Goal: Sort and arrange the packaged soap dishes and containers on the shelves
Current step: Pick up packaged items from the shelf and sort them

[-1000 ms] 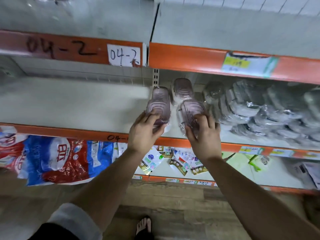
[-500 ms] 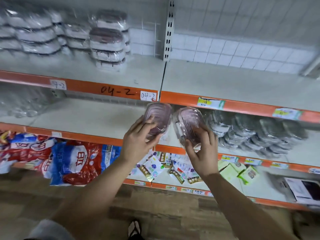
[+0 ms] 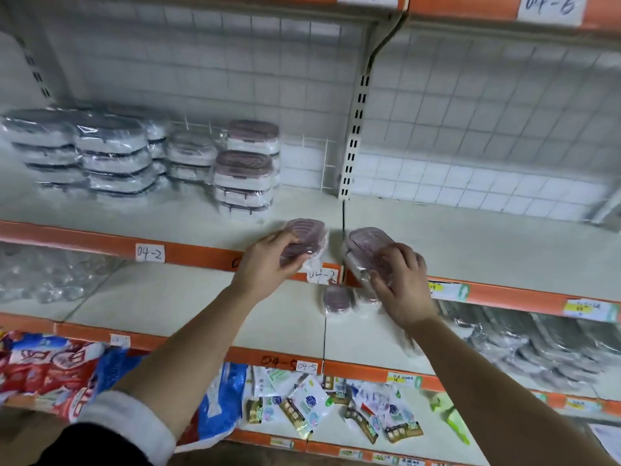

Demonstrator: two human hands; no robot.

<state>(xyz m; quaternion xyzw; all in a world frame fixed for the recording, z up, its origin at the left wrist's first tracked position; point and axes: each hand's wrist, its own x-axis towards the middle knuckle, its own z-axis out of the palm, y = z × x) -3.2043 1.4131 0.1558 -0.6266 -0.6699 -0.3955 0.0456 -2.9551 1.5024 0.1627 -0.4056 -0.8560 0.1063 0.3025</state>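
Orange-edged store shelves (image 3: 188, 255) are seen. At the upper shelf's front edge, one wrapped pink soap dish (image 3: 304, 237) is gripped by the left hand (image 3: 268, 264), another (image 3: 366, 252) by the right hand (image 3: 401, 280). Stacked pink containers (image 3: 243, 178) are set farther back left.

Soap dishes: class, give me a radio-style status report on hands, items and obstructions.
Left hand holds wrapped pink soap dish. Right hand holds second pink dish. Both at upper shelf edge. Nothing blocking.
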